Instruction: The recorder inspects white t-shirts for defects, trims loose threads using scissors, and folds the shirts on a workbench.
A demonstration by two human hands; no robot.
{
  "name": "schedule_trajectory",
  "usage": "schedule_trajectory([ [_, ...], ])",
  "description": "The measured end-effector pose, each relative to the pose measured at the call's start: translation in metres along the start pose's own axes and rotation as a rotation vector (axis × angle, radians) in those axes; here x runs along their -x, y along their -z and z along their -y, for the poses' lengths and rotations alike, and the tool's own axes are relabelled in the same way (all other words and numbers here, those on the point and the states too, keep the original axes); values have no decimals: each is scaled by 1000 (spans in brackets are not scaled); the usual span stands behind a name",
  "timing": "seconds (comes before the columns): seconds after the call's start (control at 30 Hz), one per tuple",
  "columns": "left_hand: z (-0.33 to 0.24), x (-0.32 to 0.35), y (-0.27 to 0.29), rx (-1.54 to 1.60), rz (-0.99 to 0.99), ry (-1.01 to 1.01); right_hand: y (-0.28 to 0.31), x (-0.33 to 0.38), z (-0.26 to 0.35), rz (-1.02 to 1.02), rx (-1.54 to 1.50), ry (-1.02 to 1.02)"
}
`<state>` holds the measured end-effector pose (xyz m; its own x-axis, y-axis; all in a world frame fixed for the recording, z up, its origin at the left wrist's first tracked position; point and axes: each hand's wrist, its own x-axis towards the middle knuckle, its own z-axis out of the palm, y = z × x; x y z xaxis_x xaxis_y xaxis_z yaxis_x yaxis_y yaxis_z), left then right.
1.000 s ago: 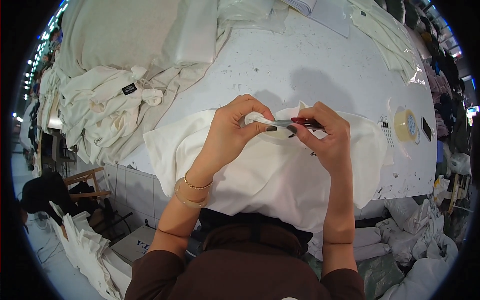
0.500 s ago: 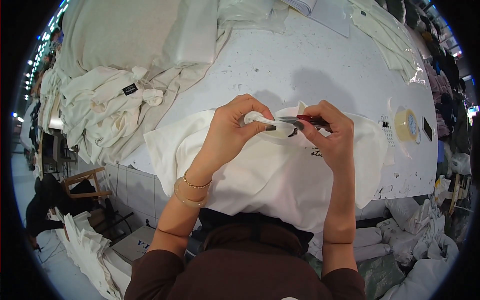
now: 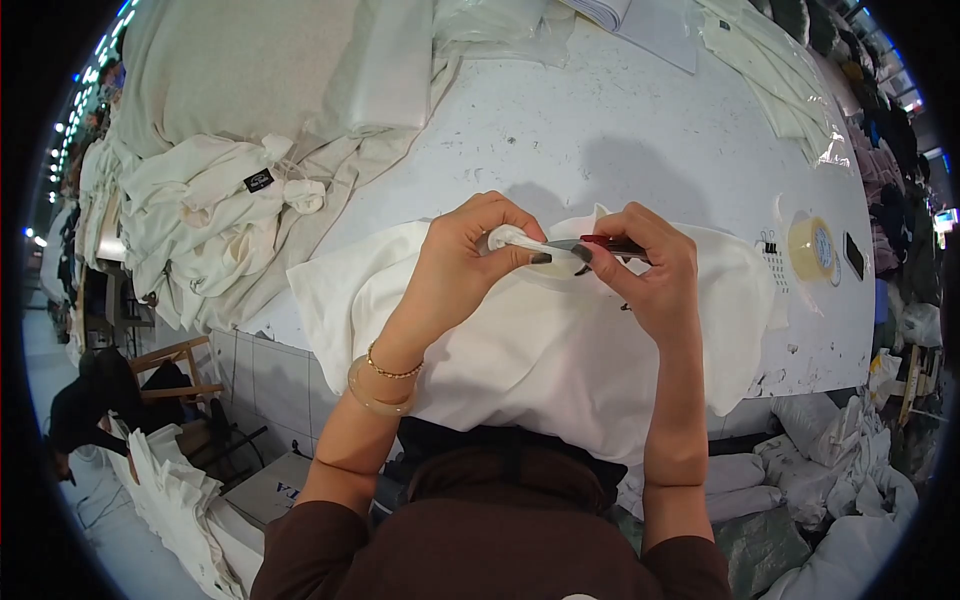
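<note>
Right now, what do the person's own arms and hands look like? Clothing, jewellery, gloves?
Short dark brown sleeves, ending above the elbows. Left hand: ungloved, dark thumbnail, with a thin gold-toned beaded bracelet and a thicker pale bangle around the wrist. Right hand: ungloved, also a dark thumbnail, no jewellery visible. No cables or markings visible on either arm.

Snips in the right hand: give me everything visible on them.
The snips have slim grey, metal-looking blades and a handle that shows red near the blades and dark further back. They lie roughly level over the white cloth, blades pointing left. The right hand grips them, covering part of the handle. Their tip is at a bunched bit of cloth pinched by the left hand; whether the blades are fully closed is unclear.
</note>
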<state>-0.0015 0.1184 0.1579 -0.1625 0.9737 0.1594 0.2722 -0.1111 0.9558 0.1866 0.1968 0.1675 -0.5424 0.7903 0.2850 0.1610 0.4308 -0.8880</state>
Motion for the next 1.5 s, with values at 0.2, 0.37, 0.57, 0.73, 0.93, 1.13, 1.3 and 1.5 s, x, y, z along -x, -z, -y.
schedule_trajectory([
  [0.2, -2, 1, 1, 1, 13, 48, -1, 0, -2, -2, -10, -2],
  [0.37, 4, 0, 2, -5, 2, -4, -1, -1, 2, 7, 28, -8],
  [0.57, 1, 0, 1, 4, 3, 18, -2, -2, 2, 2, 18, -8],
  [0.73, 0, 0, 1, -26, 0, 11, -2, -2, 0, 10, 22, -12],
  [0.93, 5, 0, 4, 87, 34, 170, -6, -1, 0, -1, -191, -142],
  [1.13, 3, -2, 10, 432, 85, 290, -26, -4, -15, 114, -96, -181],
  [1.3, 2, -4, 10, 150, 133, 169, -27, -3, -21, 88, -282, -273],
  [1.5, -2, 2, 6, -125, 33, 9, -20, -2, -18, 151, -355, -316],
])
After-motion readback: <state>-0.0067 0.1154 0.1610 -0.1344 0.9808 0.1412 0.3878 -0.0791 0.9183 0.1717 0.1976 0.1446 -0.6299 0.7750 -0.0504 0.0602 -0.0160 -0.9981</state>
